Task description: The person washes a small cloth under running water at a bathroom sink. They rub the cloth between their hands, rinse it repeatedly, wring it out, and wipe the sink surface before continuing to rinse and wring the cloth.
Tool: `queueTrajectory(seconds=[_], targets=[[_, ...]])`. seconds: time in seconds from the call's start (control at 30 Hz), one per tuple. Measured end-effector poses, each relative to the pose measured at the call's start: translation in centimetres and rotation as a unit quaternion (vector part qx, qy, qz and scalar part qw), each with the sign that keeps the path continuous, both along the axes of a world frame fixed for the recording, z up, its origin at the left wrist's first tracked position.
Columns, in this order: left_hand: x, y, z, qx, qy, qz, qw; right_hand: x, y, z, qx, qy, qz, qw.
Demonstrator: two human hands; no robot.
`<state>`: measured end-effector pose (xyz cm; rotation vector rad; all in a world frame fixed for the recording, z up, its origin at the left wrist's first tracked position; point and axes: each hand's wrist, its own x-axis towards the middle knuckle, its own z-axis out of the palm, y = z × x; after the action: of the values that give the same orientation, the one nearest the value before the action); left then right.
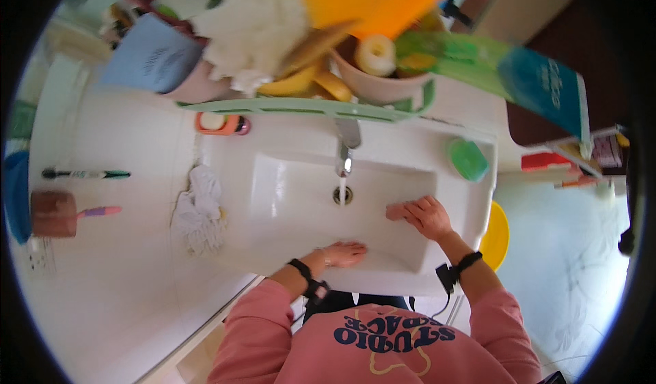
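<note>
Water runs in a thin stream from a chrome faucet into a white ceramic washbasin. The stream falls beside the round metal drain. Inside the right part of the basin, my right hand has its fingers on a small pinkish pad; its exact kind is unclear. My left hand rests flat against the basin's front inner wall, fingers extended, with nothing visible in it. Its palm is hidden. Both wrists wear black straps.
An orange soap dish and a green container sit on the rim. White fabric gloves lie at the left. Behind the faucet, a green-edged shelf carries crowded toiletries. A yellow basin stands below right.
</note>
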<state>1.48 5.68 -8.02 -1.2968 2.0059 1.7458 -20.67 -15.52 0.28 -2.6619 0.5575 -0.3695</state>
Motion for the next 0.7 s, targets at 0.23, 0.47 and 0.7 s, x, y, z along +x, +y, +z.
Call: queueTrajectory(seconds=[0.23, 0.47, 0.7], targets=[[23.2, 0.2, 5.7, -0.307, -0.537, -0.233, 0.751, 0.5, 0.2, 0.9, 0.003, -0.01, -0.004, 1.0], [19.1, 5.2, 3.5, -0.207, -0.409, -0.006, 0.889, 0.4, 0.3, 0.2, 0.012, -0.01, -0.011, 1.0], [3.9, -1.4, 0.0, -0.07, 0.002, 0.377, 0.924, 2.6, 1.1, 0.5, 0.016, 0.096, -0.071, 0.993]])
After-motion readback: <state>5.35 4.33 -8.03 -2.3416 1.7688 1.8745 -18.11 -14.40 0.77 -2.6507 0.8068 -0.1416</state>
